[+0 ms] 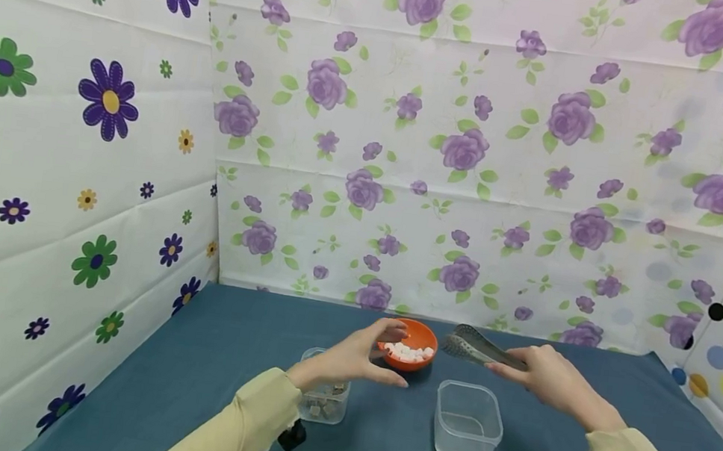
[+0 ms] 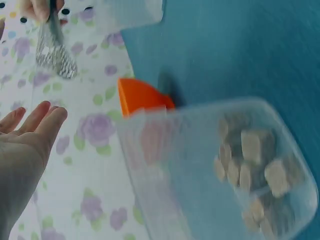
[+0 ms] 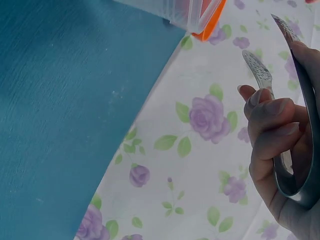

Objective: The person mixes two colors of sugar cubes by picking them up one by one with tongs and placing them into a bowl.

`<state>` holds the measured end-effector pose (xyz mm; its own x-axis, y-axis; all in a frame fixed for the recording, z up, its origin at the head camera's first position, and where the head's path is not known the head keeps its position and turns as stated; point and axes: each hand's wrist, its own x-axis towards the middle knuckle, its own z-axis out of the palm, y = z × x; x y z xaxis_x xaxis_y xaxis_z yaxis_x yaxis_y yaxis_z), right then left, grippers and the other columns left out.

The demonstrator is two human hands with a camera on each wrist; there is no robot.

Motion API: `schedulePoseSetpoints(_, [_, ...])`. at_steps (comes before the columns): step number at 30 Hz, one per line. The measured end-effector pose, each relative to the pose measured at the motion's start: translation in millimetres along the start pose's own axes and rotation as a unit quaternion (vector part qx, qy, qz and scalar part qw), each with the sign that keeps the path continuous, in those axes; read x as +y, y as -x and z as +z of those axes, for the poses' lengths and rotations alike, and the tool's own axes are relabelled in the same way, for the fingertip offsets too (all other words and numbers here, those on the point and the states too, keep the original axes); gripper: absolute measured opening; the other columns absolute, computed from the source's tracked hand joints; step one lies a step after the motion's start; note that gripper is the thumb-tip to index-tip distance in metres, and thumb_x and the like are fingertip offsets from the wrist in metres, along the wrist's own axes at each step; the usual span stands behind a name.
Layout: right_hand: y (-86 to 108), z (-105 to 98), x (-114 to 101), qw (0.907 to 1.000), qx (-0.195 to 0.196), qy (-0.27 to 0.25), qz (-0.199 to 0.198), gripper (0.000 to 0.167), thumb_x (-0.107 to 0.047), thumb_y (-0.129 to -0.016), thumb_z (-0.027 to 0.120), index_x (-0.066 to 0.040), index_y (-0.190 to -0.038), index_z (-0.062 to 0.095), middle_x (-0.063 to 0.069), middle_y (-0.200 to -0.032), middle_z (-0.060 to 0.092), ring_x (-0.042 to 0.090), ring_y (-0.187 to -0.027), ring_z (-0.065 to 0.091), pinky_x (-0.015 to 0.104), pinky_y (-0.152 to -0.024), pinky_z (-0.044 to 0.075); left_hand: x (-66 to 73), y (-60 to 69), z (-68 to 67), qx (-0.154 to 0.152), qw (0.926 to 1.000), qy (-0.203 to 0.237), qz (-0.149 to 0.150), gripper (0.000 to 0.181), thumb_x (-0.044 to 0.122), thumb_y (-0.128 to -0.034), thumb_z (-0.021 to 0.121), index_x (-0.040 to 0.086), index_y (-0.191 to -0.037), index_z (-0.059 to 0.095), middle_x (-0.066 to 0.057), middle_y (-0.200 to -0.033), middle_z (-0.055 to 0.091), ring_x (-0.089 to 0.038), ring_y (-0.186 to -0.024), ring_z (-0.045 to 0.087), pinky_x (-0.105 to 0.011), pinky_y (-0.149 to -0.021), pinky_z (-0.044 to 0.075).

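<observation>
Metal tongs (image 1: 478, 345) with perforated tips are gripped in my right hand (image 1: 553, 377), held above the table and pointing left. The right wrist view shows the fingers curled round the arms of the tongs (image 3: 300, 100), whose tips stand apart. My left hand (image 1: 366, 352) hovers with thumb and fingers spread, holding nothing. Behind its fingers stands an orange bowl (image 1: 423, 331) with several white cubes (image 1: 409, 352) in it. Below the left wrist, partly hidden, is a clear container (image 2: 200, 200) with several greyish-brown chunks (image 2: 258, 146) in it.
A second clear container (image 1: 468, 423), with no contents visible, stands at the front right, below the tongs. The blue table (image 1: 216, 358) meets a floral cloth backdrop (image 1: 359, 135) behind and another patterned cloth (image 1: 70, 167) on the left.
</observation>
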<state>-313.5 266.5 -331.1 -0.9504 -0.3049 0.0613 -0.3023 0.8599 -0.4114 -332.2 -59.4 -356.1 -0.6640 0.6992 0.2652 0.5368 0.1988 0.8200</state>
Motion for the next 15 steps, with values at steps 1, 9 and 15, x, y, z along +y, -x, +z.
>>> schedulePoseSetpoints(1, [0.0,1,-1,1.0,0.0,0.0,-0.005,0.074,-0.055,-0.082,0.054,0.008,-0.121,0.052,0.002,-0.054,0.054,0.016,-0.036,0.047,0.029,-0.048,0.043,0.8,2.2,-3.8,0.007,1.0,-0.003,-0.001,0.072,0.019,-0.08,0.071,0.011,-0.137,0.028,-0.005,-0.135,0.036,-0.019,-0.124,0.034,-0.038,-0.097,0.032])
schedulePoseSetpoints(9, [-0.6,7,-14,0.9985,0.013,0.018,-0.05,0.072,-0.057,-0.083,0.052,0.007,-0.117,0.057,-0.003,-0.047,0.049,0.014,-0.035,0.047,0.029,-0.049,0.043,13.1,30.6,-32.6,0.059,0.9978,-0.03,0.013,0.056,0.013,-0.0824,0.068,0.002,-0.13,0.041,-0.016,-0.131,0.04,-0.025,-0.122,0.036,-0.04,-0.096,0.032])
schedulePoseSetpoints(15, [-2.1,13,-26,0.995,0.015,0.031,-0.093,0.069,-0.057,-0.082,0.052,0.005,-0.111,0.061,-0.008,-0.053,0.051,0.008,-0.04,0.049,0.031,-0.054,0.045,-4.0,50.4,-47.7,0.099,0.9947,-0.025,0.013,0.048,0.011,-0.0825,0.068,0.0,-0.124,0.047,-0.019,-0.127,0.043,-0.029,-0.119,0.039,-0.041,-0.097,0.03])
